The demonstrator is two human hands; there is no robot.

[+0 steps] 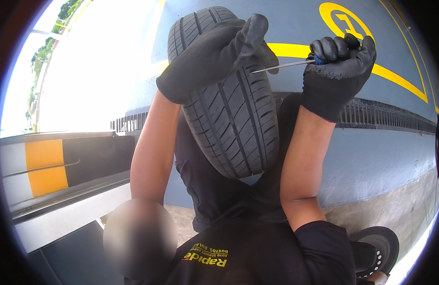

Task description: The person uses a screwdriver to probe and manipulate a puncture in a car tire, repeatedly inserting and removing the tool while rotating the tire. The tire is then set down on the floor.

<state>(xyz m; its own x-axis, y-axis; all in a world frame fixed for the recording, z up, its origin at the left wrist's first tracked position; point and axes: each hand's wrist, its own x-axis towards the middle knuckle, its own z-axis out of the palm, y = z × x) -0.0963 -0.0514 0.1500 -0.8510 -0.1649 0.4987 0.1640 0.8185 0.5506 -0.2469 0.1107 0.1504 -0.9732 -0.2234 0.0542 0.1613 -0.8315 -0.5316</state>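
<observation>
A black car tire (pixel 229 128) stands upright between my knees, its grooved tread facing me. My left hand (pixel 214 57), in a black glove, lies across the upper tread, with fingers bent over the tire's right side and one digit pointing up. In my gloved right hand (pixel 340 66) is a slim screwdriver (pixel 283 66), gripped by its blue handle, which my fingers mostly cover. Its thin metal shaft points left, and the tip appears to meet the tread just right of my left hand. Whether it enters the rubber, I cannot tell.
Yellow lines (pixel 400 84) mark the grey-blue floor. A dark drain grate (pixel 385 114) runs behind the tire. At left is a striped white, orange and black panel (pixel 46 166). Another round black wheel-like object (pixel 388 242) sits at lower right.
</observation>
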